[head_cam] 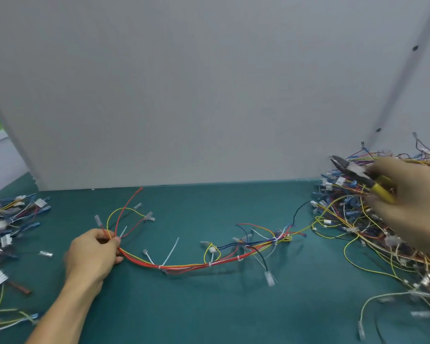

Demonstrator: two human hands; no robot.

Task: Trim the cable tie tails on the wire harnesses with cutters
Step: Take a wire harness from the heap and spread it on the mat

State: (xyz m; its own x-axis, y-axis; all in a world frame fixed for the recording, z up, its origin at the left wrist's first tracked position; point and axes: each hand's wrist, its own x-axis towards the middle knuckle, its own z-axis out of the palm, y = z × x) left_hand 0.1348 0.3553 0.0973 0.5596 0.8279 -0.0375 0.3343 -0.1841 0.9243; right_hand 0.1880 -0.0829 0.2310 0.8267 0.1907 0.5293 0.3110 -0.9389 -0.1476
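On the mat point(209, 306): harness point(184, 266) stretched out, tie tails point(173, 252) uncut.
Left hand point(92, 256) pinches its left end; right hand point(412, 202) grips cutters point(358, 176) over the pile point(353, 219). We hold it taut, snip flush at each tie head.

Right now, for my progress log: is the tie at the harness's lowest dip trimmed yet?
Untrimmed: its white tail sticks up long from the harness, and the cutters are away in the right hand.

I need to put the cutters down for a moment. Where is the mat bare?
Bare green mat lies in front of the stretched harness and behind it, up to the grey board. Crowded: left pile and right pile.
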